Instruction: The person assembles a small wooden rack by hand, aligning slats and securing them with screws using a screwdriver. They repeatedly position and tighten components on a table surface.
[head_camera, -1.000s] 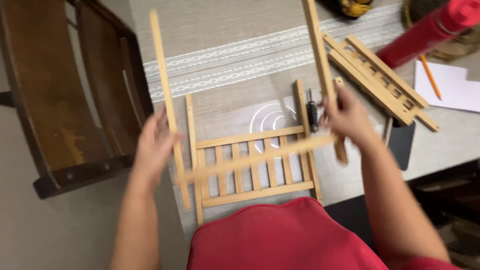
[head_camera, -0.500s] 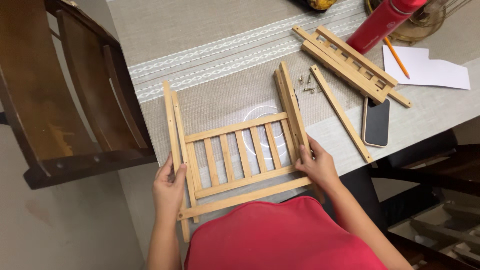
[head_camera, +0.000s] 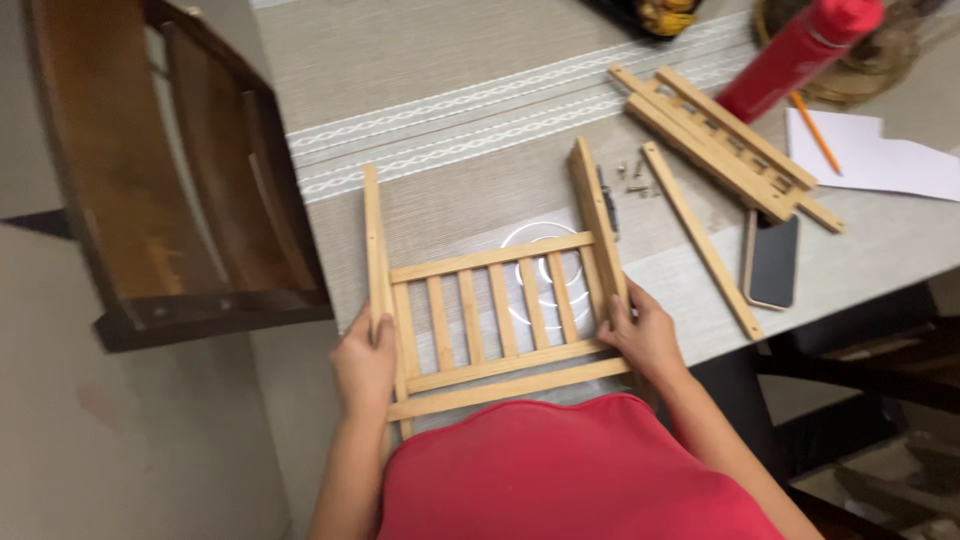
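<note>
A light wooden slatted frame (head_camera: 495, 310) lies flat at the near edge of the table (head_camera: 420, 90). It has two long side rails, several short upright slats and cross bars. My left hand (head_camera: 365, 365) grips the left side rail near its lower end. On the other side my right hand (head_camera: 645, 335) holds the lower part of the right rail. A loose wooden stick (head_camera: 700, 240) lies on the table to the right of the frame, apart from both hands.
A second slatted wooden piece (head_camera: 720, 140) rests at the back right beside a red bottle (head_camera: 795, 55). Small screws (head_camera: 635, 180), a dark phone (head_camera: 772, 260), white paper (head_camera: 880, 160) and an orange pencil (head_camera: 815, 130) lie nearby. A dark wooden chair (head_camera: 160, 190) stands left.
A second ago my hands held loose sticks up over the frame. The sticks were set down, and both hands came onto the frame's side rails, where they stay.
</note>
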